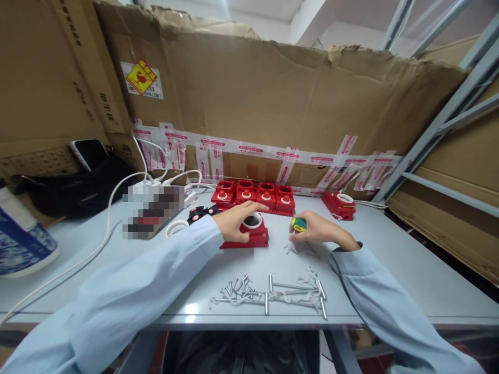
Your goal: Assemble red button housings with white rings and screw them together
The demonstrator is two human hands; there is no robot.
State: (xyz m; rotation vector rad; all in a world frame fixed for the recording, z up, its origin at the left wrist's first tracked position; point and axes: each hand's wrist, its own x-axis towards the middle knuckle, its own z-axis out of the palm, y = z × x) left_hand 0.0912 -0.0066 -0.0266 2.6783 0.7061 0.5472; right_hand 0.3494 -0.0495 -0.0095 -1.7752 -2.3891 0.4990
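My left hand [237, 221] straddles a red box [257, 240] with a white ring around a dark round window; its thumb lies at the near side and its fingers reach over the back. To the right, my right hand [315, 228] is closed around the green and yellow handle of a screwdriver [299, 224]; its shaft is hard to make out. Below that hand lies a thin white cord [300, 250]. Nearer the table edge are a pile of screws [237, 286] and several metal T-shaped bars [266, 303] with white cords.
Several red boxes [245, 195] stand in a row behind, and another red box [341, 206] sits at the right. To the left are a loose white ring [177, 228], black parts [202, 212], a power strip with cables, a black bag [74, 192], a phone [90, 154] and a blue-and-white container [23, 234]. Cardboard [249, 88] walls the back.
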